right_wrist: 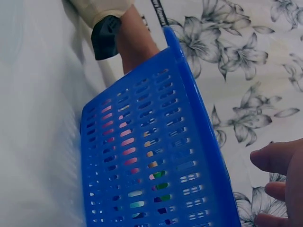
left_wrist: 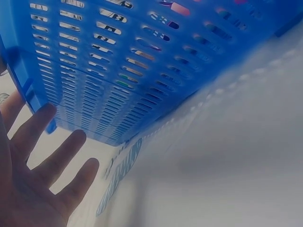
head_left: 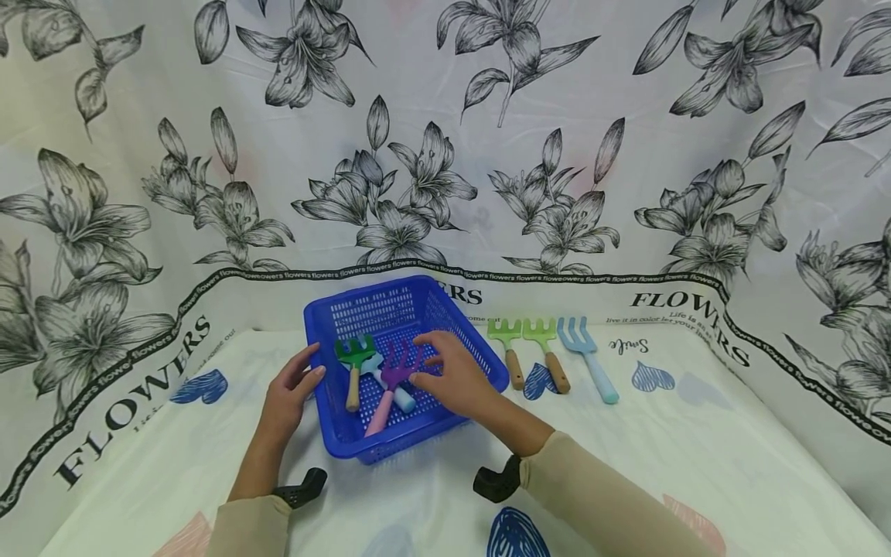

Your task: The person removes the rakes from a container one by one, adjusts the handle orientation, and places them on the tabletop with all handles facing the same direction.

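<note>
A blue perforated plastic basket [head_left: 327, 422] stands slightly turned on the cloth. In it lie a green hand rake [head_left: 356, 356] with a wooden handle, a purple rake [head_left: 395, 374] with a pink handle, and a light blue rake [head_left: 403, 399] partly under the purple one. My left hand [head_left: 291, 387] is at the basket's left rim, fingers spread and fairly straight in the left wrist view; whether it touches is unclear. Over the basket's right side hovers my right hand [head_left: 459, 379], thumb and fingers apart, holding nothing, close to the purple rake's tines.
Right of the basket, two light green rakes [head_left: 511, 363] with wooden handles and a larger light blue rake [head_left: 590, 360] lie side by side. White cloth [head_left: 696, 449] with heart prints covers the surface. Behind it rises a flower-printed curtain [head_left: 480, 224].
</note>
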A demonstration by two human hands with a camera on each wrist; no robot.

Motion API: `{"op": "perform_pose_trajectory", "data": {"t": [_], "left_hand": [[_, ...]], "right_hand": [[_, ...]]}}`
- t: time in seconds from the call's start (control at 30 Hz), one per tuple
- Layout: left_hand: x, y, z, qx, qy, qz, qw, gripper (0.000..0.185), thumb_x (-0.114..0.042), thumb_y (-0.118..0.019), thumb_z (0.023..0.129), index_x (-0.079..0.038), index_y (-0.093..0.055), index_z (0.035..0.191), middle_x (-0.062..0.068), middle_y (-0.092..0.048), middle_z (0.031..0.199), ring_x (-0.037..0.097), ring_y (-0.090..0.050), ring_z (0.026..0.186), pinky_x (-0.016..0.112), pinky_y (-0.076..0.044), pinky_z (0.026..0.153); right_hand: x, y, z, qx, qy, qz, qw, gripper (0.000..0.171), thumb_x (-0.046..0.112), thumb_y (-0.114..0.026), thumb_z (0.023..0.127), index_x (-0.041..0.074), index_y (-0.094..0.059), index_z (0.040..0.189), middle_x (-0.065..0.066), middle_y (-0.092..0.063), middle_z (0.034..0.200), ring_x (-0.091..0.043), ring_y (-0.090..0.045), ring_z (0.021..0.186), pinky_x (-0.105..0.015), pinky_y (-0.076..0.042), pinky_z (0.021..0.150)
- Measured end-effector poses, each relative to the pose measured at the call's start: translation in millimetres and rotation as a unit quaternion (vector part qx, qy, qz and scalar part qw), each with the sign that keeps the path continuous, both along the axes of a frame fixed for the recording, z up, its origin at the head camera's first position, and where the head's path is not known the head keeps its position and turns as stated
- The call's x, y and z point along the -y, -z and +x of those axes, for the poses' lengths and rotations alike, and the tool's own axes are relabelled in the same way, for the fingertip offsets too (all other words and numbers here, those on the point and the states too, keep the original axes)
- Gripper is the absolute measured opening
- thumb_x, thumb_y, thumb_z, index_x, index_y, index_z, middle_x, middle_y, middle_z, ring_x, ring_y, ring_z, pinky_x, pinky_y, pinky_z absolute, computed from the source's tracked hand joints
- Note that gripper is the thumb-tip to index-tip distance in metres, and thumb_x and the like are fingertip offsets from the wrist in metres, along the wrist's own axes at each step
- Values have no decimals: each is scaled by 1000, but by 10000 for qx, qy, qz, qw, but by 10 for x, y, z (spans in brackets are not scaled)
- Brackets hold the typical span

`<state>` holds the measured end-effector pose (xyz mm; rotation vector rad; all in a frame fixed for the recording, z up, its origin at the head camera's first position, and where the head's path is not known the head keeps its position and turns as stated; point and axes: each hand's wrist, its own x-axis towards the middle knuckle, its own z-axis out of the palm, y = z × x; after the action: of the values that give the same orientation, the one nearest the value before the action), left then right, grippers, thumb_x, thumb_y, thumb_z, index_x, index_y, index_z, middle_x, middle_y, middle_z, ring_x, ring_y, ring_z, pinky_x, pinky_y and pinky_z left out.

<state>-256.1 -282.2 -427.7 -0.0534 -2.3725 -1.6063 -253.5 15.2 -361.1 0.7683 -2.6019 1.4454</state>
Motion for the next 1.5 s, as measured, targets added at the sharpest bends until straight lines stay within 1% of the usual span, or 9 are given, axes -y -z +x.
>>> {"op": "perform_pose_trajectory", "data": {"t": [0.43,0.63,0.87,0.93,1.07,1.2,1.3,1.37,1.5], "left_hand": [[-27,-8,17,-90,-59,50,9999,58,-40,-53,99,-20,-36,152,14,-31,155,41,-30,140,63,-28,106],[-21,16,18,-132,-85,61,9999,59,-41,-53,99,-20,-36,152,15,-31,155,41,-31,139,62,-29,106],[-1,23,30,-147,-153,55,9998,58,-38,-53,100,-18,-36,152,16,-31,155,42,-30,139,63,-29,105],[-1,30,27,-123,-151,56,9998,58,-39,-53,100,-19,-37,151,16,-31,155,42,-31,139,63,-29,105],[-8,36,18,-91,-181,4,9998,59,-41,-53,99,-19,-37,151,15,-32,154,41,-32,139,63,-30,105],[-12,27,8,-75,-206,-45,9997,60,-43,-52,99,-20,-36,152,13,-31,155,41,-31,139,63,-29,105],[-15,15,12,-55,-189,-35,9998,60,-43,-52,99,-21,-36,152,11,-30,156,40,-30,140,62,-29,105],[-45,-39,47,-27,-158,-5,9999,59,-39,-52,99,-19,-35,152,13,-29,156,41,-29,140,62,-29,106],[-57,-45,35,-8,-117,17,9999,58,-35,-52,100,-16,-35,152,16,-29,156,42,-29,140,62,-28,106]], "right_hand": [[83,-80,-89,864,-153,301,9957,45,30,-71,89,23,-57,131,-2,-56,133,-21,-60,110,-41,-53,85],[170,-74,-133,966,-367,537,9932,43,32,-71,89,24,-58,129,2,-59,126,-20,-59,107,-39,-51,86],[310,6,-220,1126,-782,1054,9849,46,35,-71,88,24,-58,131,-5,-58,131,-30,-51,123,-48,-46,96],[325,21,-237,1214,-935,1118,9818,47,35,-70,89,22,-57,132,-7,-58,132,-29,-51,124,-48,-45,98],[329,27,-267,1292,-1235,1311,9751,48,36,-68,91,18,-56,133,-7,-60,129,-21,-59,113,-42,-49,94],[329,43,-301,1461,-1413,1292,9706,49,35,-67,92,13,-55,134,-9,-61,128,-19,-64,99,-36,-53,85],[335,51,-313,1601,-1508,1167,9685,47,33,-66,93,14,-54,134,-10,-59,129,-20,-65,99,-36,-54,83],[337,53,-314,1697,-1591,1108,9662,46,32,-66,93,16,-54,135,-10,-58,131,-18,-64,99,-37,-55,83],[342,53,-321,1900,-1796,1061,9594,47,29,-65,94,16,-52,137,-11,-56,134,-19,-63,103,-39,-55,85]]}}
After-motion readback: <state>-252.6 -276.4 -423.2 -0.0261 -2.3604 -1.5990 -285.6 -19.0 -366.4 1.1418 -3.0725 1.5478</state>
